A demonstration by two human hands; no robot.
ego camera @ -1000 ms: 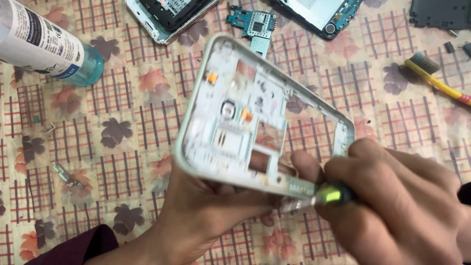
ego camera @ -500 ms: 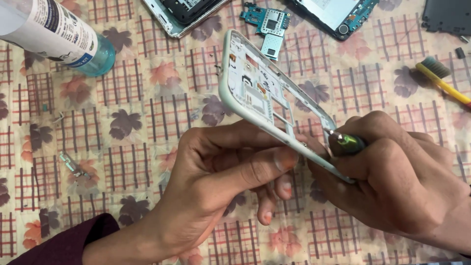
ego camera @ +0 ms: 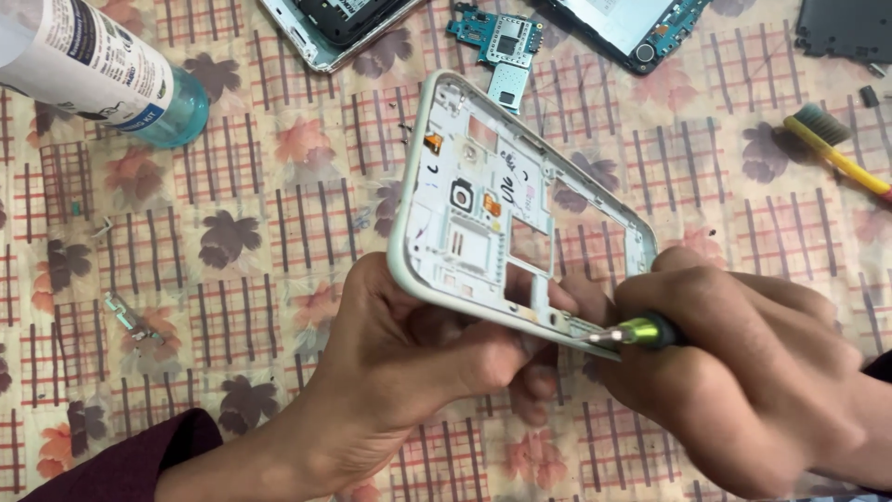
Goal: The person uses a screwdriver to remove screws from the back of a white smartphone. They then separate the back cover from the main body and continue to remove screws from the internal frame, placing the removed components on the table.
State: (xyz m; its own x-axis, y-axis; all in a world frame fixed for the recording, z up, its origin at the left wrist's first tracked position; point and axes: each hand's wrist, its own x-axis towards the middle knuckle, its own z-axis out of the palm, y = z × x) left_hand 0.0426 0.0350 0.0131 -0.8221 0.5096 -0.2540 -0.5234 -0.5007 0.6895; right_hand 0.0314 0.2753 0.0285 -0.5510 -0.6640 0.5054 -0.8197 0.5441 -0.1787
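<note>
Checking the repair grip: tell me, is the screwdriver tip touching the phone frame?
Touching. The head view shows the screwdriver tip resting on the phone frame at its lower edge, no gap.

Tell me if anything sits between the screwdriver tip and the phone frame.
Nothing visible does. The green-collared screwdriver in the right hand has its tip right at the lower edge of the white plastic phone frame, which the left hand holds.

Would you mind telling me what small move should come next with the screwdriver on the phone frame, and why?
Probably keep the screwdriver tip seated and turn: the right hand presses it against the lower edge of the white phone frame, which the left hand steadies from below.
</note>
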